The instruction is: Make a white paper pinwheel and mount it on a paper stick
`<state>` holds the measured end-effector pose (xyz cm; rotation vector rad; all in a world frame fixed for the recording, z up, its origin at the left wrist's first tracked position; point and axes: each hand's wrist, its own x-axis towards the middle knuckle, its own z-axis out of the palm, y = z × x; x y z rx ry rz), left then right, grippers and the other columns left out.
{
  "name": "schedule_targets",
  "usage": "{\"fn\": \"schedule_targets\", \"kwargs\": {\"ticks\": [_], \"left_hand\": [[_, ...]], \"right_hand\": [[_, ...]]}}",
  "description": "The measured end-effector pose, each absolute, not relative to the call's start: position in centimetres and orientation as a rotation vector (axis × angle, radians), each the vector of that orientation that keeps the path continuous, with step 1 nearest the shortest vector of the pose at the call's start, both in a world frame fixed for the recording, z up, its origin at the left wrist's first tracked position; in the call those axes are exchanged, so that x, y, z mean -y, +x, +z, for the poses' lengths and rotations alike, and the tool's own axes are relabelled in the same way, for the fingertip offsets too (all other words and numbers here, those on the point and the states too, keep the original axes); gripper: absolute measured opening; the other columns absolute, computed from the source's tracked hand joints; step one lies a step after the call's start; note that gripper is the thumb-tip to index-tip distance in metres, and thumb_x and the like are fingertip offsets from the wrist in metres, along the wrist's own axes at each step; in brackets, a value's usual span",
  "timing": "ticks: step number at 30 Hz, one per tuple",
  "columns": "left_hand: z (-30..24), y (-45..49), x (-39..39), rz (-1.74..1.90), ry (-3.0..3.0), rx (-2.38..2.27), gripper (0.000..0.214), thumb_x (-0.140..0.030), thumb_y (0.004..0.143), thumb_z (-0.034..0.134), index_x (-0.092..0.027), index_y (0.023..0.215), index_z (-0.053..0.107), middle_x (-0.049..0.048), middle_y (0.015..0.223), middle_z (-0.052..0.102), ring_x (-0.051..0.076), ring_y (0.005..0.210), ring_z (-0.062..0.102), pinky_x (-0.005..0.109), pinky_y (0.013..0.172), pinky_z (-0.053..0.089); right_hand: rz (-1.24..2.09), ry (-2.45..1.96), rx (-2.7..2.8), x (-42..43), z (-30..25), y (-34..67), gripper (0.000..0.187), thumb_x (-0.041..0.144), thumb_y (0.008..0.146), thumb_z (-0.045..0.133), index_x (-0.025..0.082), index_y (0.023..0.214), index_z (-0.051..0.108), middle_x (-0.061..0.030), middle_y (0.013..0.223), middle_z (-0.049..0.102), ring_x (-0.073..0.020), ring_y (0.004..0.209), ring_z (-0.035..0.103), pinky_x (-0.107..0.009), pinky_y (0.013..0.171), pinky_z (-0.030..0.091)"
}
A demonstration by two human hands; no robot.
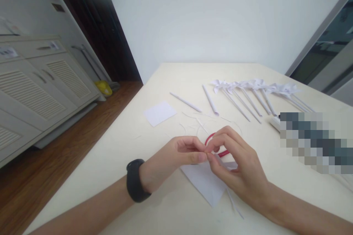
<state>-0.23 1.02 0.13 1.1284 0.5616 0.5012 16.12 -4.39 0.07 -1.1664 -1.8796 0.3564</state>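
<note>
Bare forearms (298,207) lie nearest, cut off by the frame. Clock positions are read from where the left hand (173,158) and right hand (239,163) meet. At 8 o'clock, a black wristband (135,180) circles the left wrist. At 5, a narrow paper strip (234,203) and, at 6, a white sheet (204,183) lie on the table (118,147), both partly covered by the right hand. Thumbs and forefingers come together at their tips, a posture suited to fine work; whether they grip a small piece cannot be told. At 2, a red loop (224,153), perhaps a scissor handle, is masked by fingers. At 3, a pixelated patch (317,143) conceals its contents. Beyond lie thin scraps (202,126) at 12, a paper rectangle (160,113) at 10, and rolled tubes (210,100) at 11 and 12. Paper pinwheels (257,83) at 1 to 2 overlap, heads wallward, an arrangement that would spare their blades.
</note>
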Motion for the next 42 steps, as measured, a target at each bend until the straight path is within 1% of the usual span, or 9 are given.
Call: {"fn": "schedule_targets", "kwargs": {"ticks": [6,10,15,20,24,28,33,37,42], "left_hand": [[0.5,-0.3,-0.7,0.451,1.173,-0.581,0.014,-0.029,0.082,0.053,-0.016,0.087,0.057,0.0034,0.085,0.062,0.014,0.075,0.058,0.027,0.070,0.042],[0.9,-0.2,-0.2,0.509,1.446,-0.643,0.016,-0.027,0.084,0.050,-0.018,0.094,0.059,0.0030,0.091,0.062,0.016,0.085,0.056,0.026,0.074,0.041],[1.2,-0.2,0.1,0.595,1.884,-0.858,0.024,-0.028,0.087,0.042,-0.019,0.093,0.064,0.0006,0.085,0.064,0.014,0.078,0.056,0.023,0.072,0.039],[1.4,-0.2,0.3,0.607,1.969,-0.895,0.027,-0.027,0.088,0.040,-0.021,0.100,0.064,-0.0002,0.089,0.065,0.014,0.081,0.057,0.023,0.074,0.039],[1.4,-0.3,0.1,0.584,1.868,-0.844,0.028,-0.031,0.088,0.040,-0.020,0.097,0.065,0.0006,0.086,0.065,0.015,0.080,0.056,0.024,0.071,0.040],[1.1,-0.4,-0.6,0.526,1.527,-0.784,0.027,-0.035,0.086,0.045,-0.017,0.091,0.065,0.0034,0.086,0.065,0.015,0.079,0.057,0.024,0.068,0.042],[1.0,-0.3,-1.1,0.469,1.197,-0.716,0.014,-0.026,0.077,0.060,-0.014,0.083,0.063,0.0048,0.084,0.066,0.015,0.075,0.060,0.026,0.069,0.044],[1.0,-0.4,-1.0,0.475,1.126,-0.679,0.011,-0.022,0.074,0.064,-0.014,0.081,0.061,0.0038,0.079,0.067,0.013,0.070,0.060,0.025,0.065,0.044],[0.8,-0.5,-0.9,0.473,1.087,-0.662,0.010,-0.021,0.072,0.065,-0.014,0.077,0.061,0.0030,0.078,0.066,0.013,0.067,0.060,0.026,0.065,0.044]], "right_hand": [[0.371,-1.164,1.816,4.2,0.5,16.6,0.014,0.006,0.073,0.054,0.019,0.078,0.052,0.0008,0.079,0.051,-0.0101,0.071,0.051,-0.023,0.059,0.041],[0.381,-1.177,1.779,4.1,0.7,16.9,0.013,0.006,0.074,0.053,0.019,0.076,0.051,0.0013,0.077,0.050,-0.0101,0.070,0.050,-0.024,0.063,0.042],[0.474,-1.224,1.795,3.9,0.6,16.7,0.011,0.008,0.076,0.052,0.019,0.078,0.051,0.0005,0.081,0.050,-0.0102,0.072,0.051,-0.024,0.061,0.043],[0.481,-1.250,1.844,3.6,0.7,16.9,0.011,0.008,0.078,0.050,0.019,0.078,0.052,0.0009,0.081,0.049,-0.0098,0.073,0.050,-0.024,0.061,0.043],[0.487,-1.249,1.853,3.7,0.7,16.8,0.012,0.007,0.077,0.050,0.019,0.078,0.051,0.0011,0.081,0.049,-0.0100,0.072,0.050,-0.024,0.060,0.043],[0.516,-1.234,1.833,4.0,0.4,16.5,0.011,0.008,0.077,0.049,0.019,0.078,0.050,0.0003,0.082,0.049,-0.0105,0.072,0.051,-0.023,0.058,0.045],[0.484,-1.211,1.864,4.1,0.0,16.4,0.014,0.006,0.075,0.050,0.019,0.079,0.050,-0.0002,0.082,0.050,-0.0118,0.074,0.051,-0.026,0.062,0.044],[0.484,-1.193,1.873,4.3,-0.1,16.3,0.015,0.006,0.074,0.050,0.020,0.079,0.049,-0.0004,0.083,0.050,-0.0121,0.073,0.050,-0.026,0.060,0.044],[0.465,-1.160,1.906,4.5,-0.1,16.2,0.015,0.006,0.075,0.049,0.020,0.080,0.047,-0.0008,0.084,0.050,-0.0134,0.076,0.050,-0.028,0.063,0.043]]}}
